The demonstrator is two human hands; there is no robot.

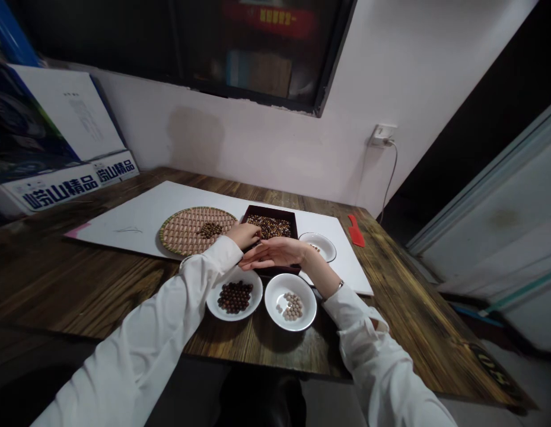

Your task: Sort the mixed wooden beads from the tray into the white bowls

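My left hand (245,235) is over the left edge of a dark square tray (295,224) of mixed brown and tan beads (271,226). Its fingers are bent together at the tips; whatever they hold is hidden. Stretched out flat below it, my right hand (277,252) crosses the tray's front part, fingers pointing left and palm turned partly up. Nearer me stand two white bowls: the left bowl (255,303) contains dark brown beads (235,297), the right bowl (275,317) pale beads (293,306). Left of the tray, a round woven basket tray (180,231) carries small olive-brown beads (210,229).
Another white bowl (328,249) with a few beads stands right of the tray. Beneath lies a white board (124,228) on the wooden table (417,320). A red scraper-like tool (356,231) lies at the right. Boxes (75,184) stand at the left by the wall.
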